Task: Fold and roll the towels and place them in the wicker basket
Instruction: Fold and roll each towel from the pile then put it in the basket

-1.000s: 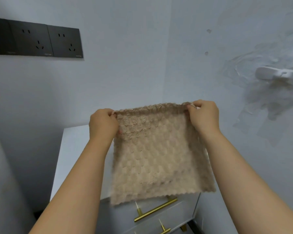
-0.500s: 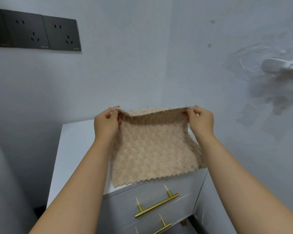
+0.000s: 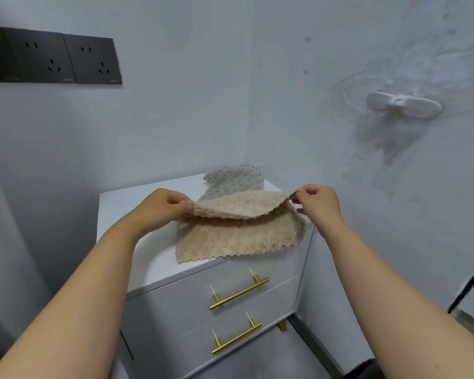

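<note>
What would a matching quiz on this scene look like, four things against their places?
Things:
1 beige towel
2 grey towel
3 sockets
4 handles

Places:
a on the drawers
b high on the wall
c lying at the back of the cabinet top
d pinched at its corners by the left hand and right hand

Pairs: 1-d, 2-c, 3-b, 4-a.
</note>
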Motion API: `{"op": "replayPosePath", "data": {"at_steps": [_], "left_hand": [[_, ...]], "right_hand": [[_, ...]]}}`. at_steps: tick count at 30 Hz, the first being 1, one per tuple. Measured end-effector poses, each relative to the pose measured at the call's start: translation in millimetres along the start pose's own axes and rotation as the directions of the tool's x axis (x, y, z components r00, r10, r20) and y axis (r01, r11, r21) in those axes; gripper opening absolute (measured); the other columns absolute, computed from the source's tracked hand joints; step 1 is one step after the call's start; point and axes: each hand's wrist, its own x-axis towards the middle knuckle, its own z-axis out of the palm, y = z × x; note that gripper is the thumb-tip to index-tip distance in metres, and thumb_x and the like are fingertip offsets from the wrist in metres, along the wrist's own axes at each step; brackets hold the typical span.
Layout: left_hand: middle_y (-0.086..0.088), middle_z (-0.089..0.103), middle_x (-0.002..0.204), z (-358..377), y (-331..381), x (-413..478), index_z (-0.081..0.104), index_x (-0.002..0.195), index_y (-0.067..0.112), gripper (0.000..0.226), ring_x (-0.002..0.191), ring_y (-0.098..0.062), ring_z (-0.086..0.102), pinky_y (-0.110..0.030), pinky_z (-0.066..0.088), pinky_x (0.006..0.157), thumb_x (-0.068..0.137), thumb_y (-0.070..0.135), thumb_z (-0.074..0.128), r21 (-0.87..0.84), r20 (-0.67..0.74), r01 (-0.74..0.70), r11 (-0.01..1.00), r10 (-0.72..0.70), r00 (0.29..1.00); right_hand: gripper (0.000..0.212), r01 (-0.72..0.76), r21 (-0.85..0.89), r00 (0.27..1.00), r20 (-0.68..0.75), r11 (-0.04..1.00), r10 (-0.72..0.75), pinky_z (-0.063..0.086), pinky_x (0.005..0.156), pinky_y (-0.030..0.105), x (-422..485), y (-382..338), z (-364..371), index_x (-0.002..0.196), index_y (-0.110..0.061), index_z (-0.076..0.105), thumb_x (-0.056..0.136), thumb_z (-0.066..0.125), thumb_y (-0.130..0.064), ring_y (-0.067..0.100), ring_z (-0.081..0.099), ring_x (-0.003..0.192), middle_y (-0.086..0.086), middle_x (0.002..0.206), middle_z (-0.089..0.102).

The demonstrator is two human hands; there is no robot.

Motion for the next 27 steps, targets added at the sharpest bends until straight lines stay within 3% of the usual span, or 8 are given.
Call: {"op": "replayPosePath", "data": {"at_steps": [6,11,15,17,19,21,24,27], "left_hand": [[0.005,0.073,0.099,-14.5,5.8,-16.2,0.077,0.095,0.017,0.015,0.099,-0.012,0.065,-0.031,0.053,0.09,0.09,0.019,0.063,0.119,0.138,0.001,0.993,-0.017,0.99],[0.013,0.072,0.103,-26.3,11.8,-19.3,0.077,0.098,0.019,0.016,0.101,-0.007,0.065,-0.035,0.051,0.095,0.089,0.015,0.065,0.037,0.172,-0.021,0.999,0.014,0.985],[0.016,0.071,0.107,-25.3,20.0,-25.5,0.079,0.089,0.026,0.016,0.096,-0.003,0.066,-0.029,0.054,0.087,0.081,0.037,0.07,0.276,0.337,0.008,0.961,-0.105,0.936],[0.017,0.073,0.095,-21.7,29.1,-29.3,0.078,0.09,0.025,0.035,0.078,-0.002,0.067,-0.025,0.054,0.074,0.078,0.054,0.061,0.353,0.357,0.031,0.935,-0.166,0.919],[0.02,0.07,0.069,-15.9,37.9,-29.4,0.075,0.093,0.021,0.04,0.048,0.001,0.059,-0.025,0.05,0.066,0.089,0.052,0.05,0.393,0.282,0.055,0.918,-0.178,0.943],[0.016,0.068,0.069,-9.8,40.3,-22.6,0.071,0.097,0.021,0.034,0.042,0.003,0.055,-0.025,0.048,0.064,0.094,0.047,0.049,0.447,0.174,0.017,0.895,-0.106,0.979],[0.005,0.062,0.123,3.1,37.1,-14.1,0.065,0.115,0.031,0.032,0.099,-0.004,0.061,-0.029,0.046,0.089,0.088,0.047,0.06,0.51,0.197,-0.099,0.855,-0.005,0.98],[0.001,0.026,0.156,26.7,28.9,-4.2,0.041,0.141,0.031,0.061,0.142,-0.017,0.026,-0.036,0.02,0.115,0.087,0.052,0.059,0.636,0.319,-0.207,0.743,-0.008,0.948]], "right_hand": [[0.02,-0.052,-0.043,0.997,0.053,0.998,0.054,0.054,0.08,0.048,-23.8,9.1,-16.8,0.065,-0.011,0.069,0.08,0.058,-0.003,0.035,0.067,0.09,0.018,0.081,0.071],[0.017,-0.017,-0.078,0.999,0.039,0.997,0.02,0.055,0.08,0.049,-31.9,1.1,-21.8,0.067,-0.007,0.07,0.079,0.057,-0.003,0.032,0.067,0.084,0.015,0.079,0.07],[0.016,-0.012,-0.336,0.991,0.124,0.942,0.056,0.044,0.057,0.026,-31.3,-0.6,-27.4,0.082,-0.003,0.073,0.083,0.056,-0.005,0.014,0.05,0.059,0.0,0.066,0.06],[0.021,-0.043,-0.447,0.971,0.19,0.893,0.142,0.04,0.059,0.023,-31.0,1.9,-27.8,0.091,-0.002,0.073,0.084,0.054,-0.002,0.014,0.05,0.063,0.001,0.076,0.064],[0.028,-0.077,-0.48,0.973,0.154,0.874,0.17,0.048,0.07,0.03,-28.9,6.5,-26.1,0.101,0.006,0.069,0.083,0.047,0.0,0.028,0.059,0.079,0.018,0.1,0.068],[0.028,-0.115,-0.455,0.981,0.087,0.883,0.172,0.05,0.078,0.038,-29.3,10.1,-24.3,0.099,0.007,0.067,0.084,0.045,0.0,0.037,0.061,0.092,0.022,0.101,0.067],[0.021,-0.167,-0.431,0.975,0.059,0.887,0.212,0.033,0.052,0.028,-32.7,13.6,-19.0,0.065,-0.008,0.049,0.084,0.042,-0.001,0.025,0.043,0.059,0.009,0.064,0.046],[0.026,-0.241,-0.334,0.948,0.121,0.911,0.294,0.025,0.047,0.025,-34.9,23.4,-11.2,0.063,-0.014,0.042,0.089,0.046,-0.009,0.013,0.035,0.054,0.0,0.061,0.039]]}}
